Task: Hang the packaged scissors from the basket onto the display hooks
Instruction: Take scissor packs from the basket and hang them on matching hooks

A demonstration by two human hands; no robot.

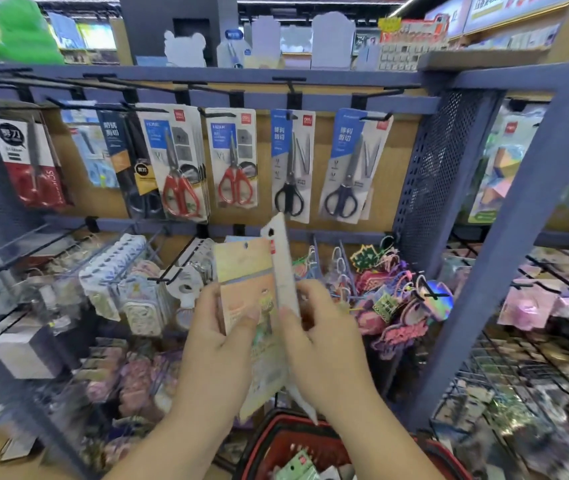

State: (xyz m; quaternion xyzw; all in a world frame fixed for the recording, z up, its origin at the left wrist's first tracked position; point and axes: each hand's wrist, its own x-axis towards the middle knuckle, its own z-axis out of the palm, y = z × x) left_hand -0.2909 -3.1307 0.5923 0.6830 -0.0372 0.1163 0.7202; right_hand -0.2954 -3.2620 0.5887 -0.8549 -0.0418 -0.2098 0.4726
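Two packs up, red basket (278,433) below my hands.
My left hand (217,341) grips beige pack (245,268); right hand (324,341) pinches white pack (279,251).

Both forearms enter from the lower edge, bare, and converge toward the centre of the view. Left forearm (172,434): rises rightward, wrist straight. Left hand (219,341): back toward the camera, fingers curled behind a tan card pack (241,268), left thumb (250,318) laid across its front face. Right forearm (376,434): rises leftward. Right hand (324,341): back toward the camera, right thumb (288,318) pressed along a white card pack (280,251) held edge-on; its fingers appear to wrap the far side, though they are mostly hidden. The hands sit just beside each other, thumbs nearly touching
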